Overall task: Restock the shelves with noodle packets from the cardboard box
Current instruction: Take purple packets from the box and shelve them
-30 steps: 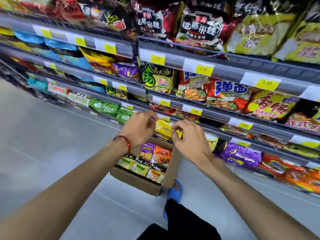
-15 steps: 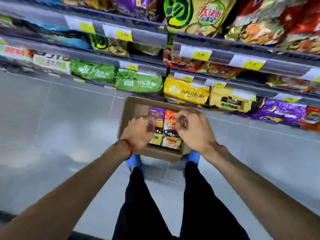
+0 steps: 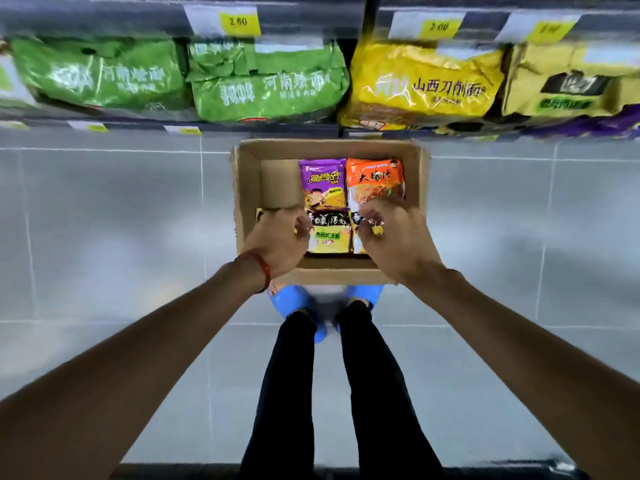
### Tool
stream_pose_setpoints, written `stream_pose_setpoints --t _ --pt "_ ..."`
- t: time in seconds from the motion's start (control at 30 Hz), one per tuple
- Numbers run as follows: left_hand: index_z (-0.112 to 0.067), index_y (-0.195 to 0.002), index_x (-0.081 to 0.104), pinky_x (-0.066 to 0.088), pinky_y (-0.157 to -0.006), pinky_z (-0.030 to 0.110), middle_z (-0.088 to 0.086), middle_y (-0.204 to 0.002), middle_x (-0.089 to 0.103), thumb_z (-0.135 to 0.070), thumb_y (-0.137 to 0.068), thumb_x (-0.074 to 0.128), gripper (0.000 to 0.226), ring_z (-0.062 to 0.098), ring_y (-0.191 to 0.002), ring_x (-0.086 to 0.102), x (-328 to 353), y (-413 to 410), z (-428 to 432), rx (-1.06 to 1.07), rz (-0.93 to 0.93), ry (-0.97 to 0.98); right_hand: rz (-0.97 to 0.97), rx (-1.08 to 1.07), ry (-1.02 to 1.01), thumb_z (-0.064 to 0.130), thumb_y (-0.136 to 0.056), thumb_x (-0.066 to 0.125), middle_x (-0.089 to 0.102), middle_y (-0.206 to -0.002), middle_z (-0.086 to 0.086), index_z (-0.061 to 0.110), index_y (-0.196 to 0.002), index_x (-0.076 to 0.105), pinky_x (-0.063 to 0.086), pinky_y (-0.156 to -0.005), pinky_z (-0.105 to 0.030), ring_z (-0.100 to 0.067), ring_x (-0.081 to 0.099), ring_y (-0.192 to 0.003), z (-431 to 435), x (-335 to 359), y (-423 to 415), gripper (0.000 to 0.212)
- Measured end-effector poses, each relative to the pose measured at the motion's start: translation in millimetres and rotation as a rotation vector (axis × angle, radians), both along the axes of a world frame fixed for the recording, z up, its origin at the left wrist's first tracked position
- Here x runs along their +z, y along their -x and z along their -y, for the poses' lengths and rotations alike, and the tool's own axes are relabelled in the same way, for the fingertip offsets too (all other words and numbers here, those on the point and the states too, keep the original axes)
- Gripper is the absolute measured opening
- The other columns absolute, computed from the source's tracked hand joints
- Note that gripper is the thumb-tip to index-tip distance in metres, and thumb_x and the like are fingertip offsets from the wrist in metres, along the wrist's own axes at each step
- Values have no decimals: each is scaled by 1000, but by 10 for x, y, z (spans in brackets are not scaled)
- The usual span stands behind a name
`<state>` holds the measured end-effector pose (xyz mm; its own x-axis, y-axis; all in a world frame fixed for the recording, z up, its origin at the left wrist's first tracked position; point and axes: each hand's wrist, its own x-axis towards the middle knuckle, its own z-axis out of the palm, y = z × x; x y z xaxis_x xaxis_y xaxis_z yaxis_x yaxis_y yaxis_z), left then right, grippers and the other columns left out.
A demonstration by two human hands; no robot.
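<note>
Shelving [image 3: 131,19] across the top carries green bags [image 3: 266,84] and yellow bags [image 3: 422,88]. Below it, on the tiled floor [image 3: 121,220], the cardboard box [image 3: 246,188] holds upright noodle packets, among them a purple packet [image 3: 322,181] and an orange packet [image 3: 375,180]. The right hand [image 3: 398,240] curls its fingers round the near-right packet [image 3: 356,240]. The left hand [image 3: 277,244] curls its fingers down at the near-left corner; whether they grip anything I cannot tell.

Cardboard box [image 3: 246,188] on grey tiled floor [image 3: 104,230]; green packets [image 3: 104,76], yellow packet [image 3: 426,86] on shelf [image 3: 277,129].
</note>
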<state>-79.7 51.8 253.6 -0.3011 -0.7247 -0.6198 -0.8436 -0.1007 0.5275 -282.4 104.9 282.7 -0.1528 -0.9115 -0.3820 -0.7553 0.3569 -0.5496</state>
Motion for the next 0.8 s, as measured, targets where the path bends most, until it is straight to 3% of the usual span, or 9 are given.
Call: stream_pose_setpoints --t 0.07,0.23,0.43,0.63,0.73,0.8 --pt "-27 -94 66 54 -86 37 -7 -101 71 -19 -87 52 17 18 -95 63 -371 29 51 -22 41 18 -16 16 -11 18 -86 62 73 -104 2 17 -107 71 50 -78 -25 -18 67 -94 19 -396 -4 23" --pt "-27 -94 61 55 -82 40 -2 -105 69 -19 -84 48 19 25 -94 64 -1638 143 225 -89 123 -2 -24 116 -78 18 -89 59 72 -109 -3 13 -113 70 52 -81 -30 -22 66 -99 88 -1595 6 26" --pt "-20 -98 55 55 -80 41 3 -103 65 -40 -85 47 25 30 -94 64 -3051 290 428 -23 189 14 -61 189 -79 16 -85 58 72 -105 -5 15 -106 71 54 -83 -37 -26 65 -99 235 -2913 123 25" --pt "-12 -122 44 53 -85 47 12 -120 57 -58 -79 65 66 35 -109 59 -3955 400 552 121 232 -2 -52 186 -81 14 -84 57 69 -95 -7 13 -95 69 51 -71 -36 -27 61 -88 383 -3715 167 16" --pt "-10 -124 45 52 -88 40 10 -121 56 -62 -64 78 86 28 -110 59 -4185 469 605 263 157 -41 -54 168 -89 15 -83 56 68 -93 -6 16 -90 66 53 -72 -39 -28 61 -86 433 -3903 158 12" --pt "-8 -122 45 52 -85 36 11 -121 56 -54 -63 84 85 28 -108 59 -4272 487 626 336 126 -42 -55 159 -106 17 -85 55 68 -97 -6 16 -92 66 54 -74 -42 -29 62 -88 442 -3979 140 13"
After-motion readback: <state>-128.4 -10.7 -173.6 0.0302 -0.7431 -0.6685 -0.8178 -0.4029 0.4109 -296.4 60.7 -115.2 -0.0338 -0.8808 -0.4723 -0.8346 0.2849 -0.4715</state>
